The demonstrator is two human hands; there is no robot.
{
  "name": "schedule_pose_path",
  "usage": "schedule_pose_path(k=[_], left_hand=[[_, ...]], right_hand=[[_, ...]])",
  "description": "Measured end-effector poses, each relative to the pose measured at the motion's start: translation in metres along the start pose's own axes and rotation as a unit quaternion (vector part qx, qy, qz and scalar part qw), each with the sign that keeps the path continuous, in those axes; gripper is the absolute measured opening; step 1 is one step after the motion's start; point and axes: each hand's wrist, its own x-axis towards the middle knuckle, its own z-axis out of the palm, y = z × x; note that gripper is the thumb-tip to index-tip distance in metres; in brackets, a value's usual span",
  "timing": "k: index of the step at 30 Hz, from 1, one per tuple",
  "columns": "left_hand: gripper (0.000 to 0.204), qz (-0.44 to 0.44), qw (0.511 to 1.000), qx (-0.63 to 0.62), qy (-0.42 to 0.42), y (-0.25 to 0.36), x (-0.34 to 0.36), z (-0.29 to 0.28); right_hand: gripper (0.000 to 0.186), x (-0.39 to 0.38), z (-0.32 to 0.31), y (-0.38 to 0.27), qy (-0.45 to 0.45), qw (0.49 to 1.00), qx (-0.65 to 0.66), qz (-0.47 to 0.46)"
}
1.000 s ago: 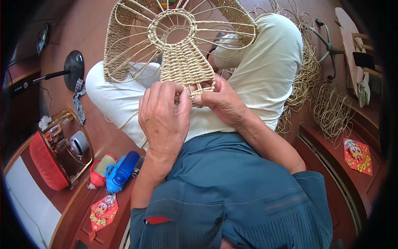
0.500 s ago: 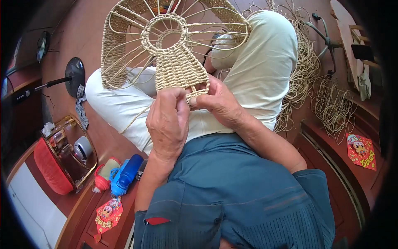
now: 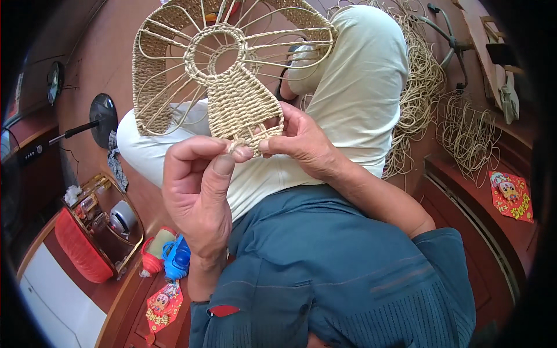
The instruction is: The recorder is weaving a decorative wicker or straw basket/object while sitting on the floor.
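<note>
A round wicker frame point(image 3: 241, 101) of twisted straw cord rests across my lap, with a ring at its middle, looped spokes and a densely woven panel reaching toward me. At the panel's near left corner, my left hand point(image 3: 198, 194) pinches a strand of straw cord point(image 3: 237, 144) between thumb and forefinger. My right hand point(image 3: 307, 142) grips the panel's near right edge, its thumb on top and its fingers partly hidden behind the weave. Near that edge a small gap shows between the woven rows.
A large heap of loose straw cord point(image 3: 423, 98) lies on the floor to the right, beside a metal stand base point(image 3: 452, 43). At left are a black fan point(image 3: 104, 119), a gold-framed rack point(image 3: 119, 223) and a blue bottle point(image 3: 177, 258). Red paper decorations point(image 3: 510, 194) lie on both sides.
My left hand has drawn back to the left and turned, so its thumb and forefinger now show pinching the cord at the corner. My right hand keeps its hold; the view has shifted slightly.
</note>
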Motion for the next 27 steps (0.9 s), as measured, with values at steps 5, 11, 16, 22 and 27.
schedule_pose_path(k=[5, 11, 16, 22, 27], left_hand=[[0.018, 0.104, 0.956, 0.274, -0.004, -0.014, 0.009, 0.001], [0.021, 0.279, 0.791, 0.538, -0.091, -0.040, 0.014, -0.003], [0.024, 0.262, 0.733, 0.621, -0.090, -0.039, 0.013, 0.003], [0.028, 0.272, 0.647, 0.702, -0.121, -0.033, 0.011, 0.009], [0.030, 0.276, 0.585, 0.747, -0.153, -0.027, 0.006, 0.013]], right_hand=[[0.063, -0.002, 0.001, -0.002, 0.010, 1.000, 0.009, 0.018], [0.054, -0.006, -0.001, -0.001, 0.012, 1.000, 0.011, 0.006], [0.054, -0.005, -0.002, 0.000, 0.004, 1.000, 0.013, 0.000], [0.050, -0.007, -0.005, 0.000, 0.017, 0.999, 0.033, 0.015], [0.044, -0.005, -0.009, 0.004, 0.015, 0.999, 0.047, 0.022]])
